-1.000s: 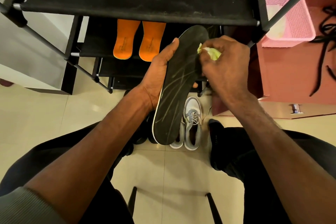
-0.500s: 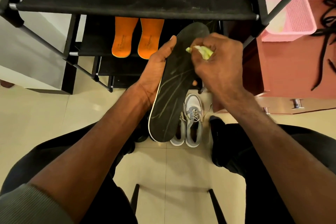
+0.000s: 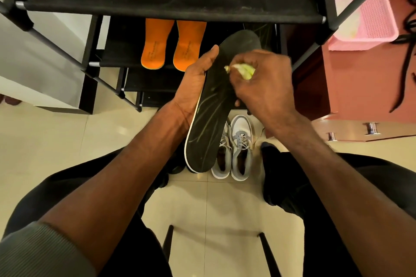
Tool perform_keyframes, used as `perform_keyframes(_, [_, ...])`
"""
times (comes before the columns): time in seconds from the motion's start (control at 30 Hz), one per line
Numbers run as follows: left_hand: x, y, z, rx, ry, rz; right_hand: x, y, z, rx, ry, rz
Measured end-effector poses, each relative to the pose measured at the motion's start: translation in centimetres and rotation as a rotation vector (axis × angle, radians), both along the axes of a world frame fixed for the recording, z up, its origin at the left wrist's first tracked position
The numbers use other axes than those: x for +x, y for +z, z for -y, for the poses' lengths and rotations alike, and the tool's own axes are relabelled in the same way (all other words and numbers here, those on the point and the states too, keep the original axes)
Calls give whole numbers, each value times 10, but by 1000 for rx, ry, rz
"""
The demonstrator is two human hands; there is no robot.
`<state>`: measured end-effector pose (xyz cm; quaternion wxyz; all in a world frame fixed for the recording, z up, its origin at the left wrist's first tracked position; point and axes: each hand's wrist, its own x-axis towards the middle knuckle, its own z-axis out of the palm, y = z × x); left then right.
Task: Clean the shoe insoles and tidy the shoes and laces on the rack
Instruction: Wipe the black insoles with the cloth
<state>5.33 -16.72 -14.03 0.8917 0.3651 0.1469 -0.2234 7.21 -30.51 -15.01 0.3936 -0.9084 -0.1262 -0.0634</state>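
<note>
Head view showed your left hand [image 3: 193,83] cradling the black insole [image 3: 211,105] from its left edge, above the grey sneakers [image 3: 234,148], while your right hand [image 3: 263,81] pinched a yellow-green wipe [image 3: 244,69] against it. With only that edge supported, hard rubbing could have twisted the insole loose and dropped it onto the sneakers.

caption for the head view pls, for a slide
Left hand holds a black insole while right hand wipes it with a cloth.
</note>
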Motion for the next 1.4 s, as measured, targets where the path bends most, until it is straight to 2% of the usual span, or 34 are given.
perform_keyframes(0.13, [1,4,-2,15,-72,80,5,5,1,56,-67,81])
perform_keyframes(0.2, [0,2,-4,23,-67,80,2,4,0,92,-43,57])
perform_keyframes(0.43, [5,-5,-11,24,157,-11,-25,5,-13,182,284,-75])
perform_keyframes(0.5, [3,-6,-9,28,132,-10,-21,6,-11,135,246,-27])
perform_keyframes(0.57, [0,-3,-2,-14,48,-44,-10,7,-6,62,116,36])
perform_keyframes(0.67, [-2,-3,2,-29,-44,-29,3,10,0,57,-14,37])
perform_keyframes(0.9, [7,-9,-10,74,177,25,-24,8,-11,150,262,-74])
perform_keyframes(0.97, [8,-11,-8,46,168,19,-18,8,-6,75,208,-18])
perform_keyframes(1.07, [4,-11,-2,7,60,24,4,9,11,-64,-38,41])
perform_keyframes(1.17, [0,-11,1,17,45,20,10,8,16,-52,-125,14])
perform_keyframes(1.4, [5,-12,-11,15,165,-25,-17,3,-10,176,220,-132])
